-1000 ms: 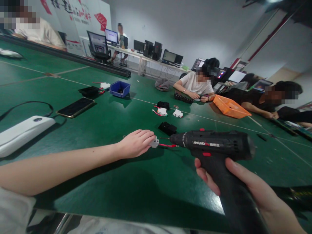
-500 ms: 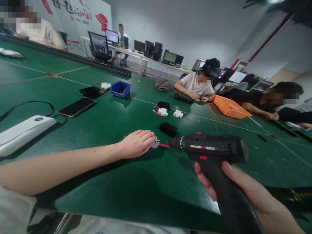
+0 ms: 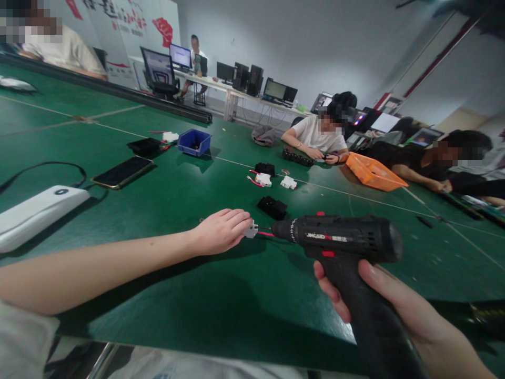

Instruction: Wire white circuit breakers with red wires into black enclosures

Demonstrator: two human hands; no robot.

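Observation:
My left hand [image 3: 223, 231] is closed over a small white circuit breaker [image 3: 251, 230], pressing it to the green table [image 3: 221, 310]; most of the part is hidden under my fingers. A red wire [image 3: 266, 234] comes out of its right end. My right hand [image 3: 398, 300] grips the handle of a black cordless drill [image 3: 343, 239], which lies level with its chuck to the left. The thin bit reaches the end face of the circuit breaker; I cannot tell whether it sits in a screw. Just beyond lies a black plastic housing [image 3: 272, 207].
Farther back are white circuit breakers [image 3: 263, 180], a blue bin [image 3: 194, 142] and an orange basket [image 3: 371, 171]. A phone [image 3: 124, 172] and a white strapped device [image 3: 43, 216] lie at left. Co-workers sit across the table, one [image 3: 319, 137] handling small parts.

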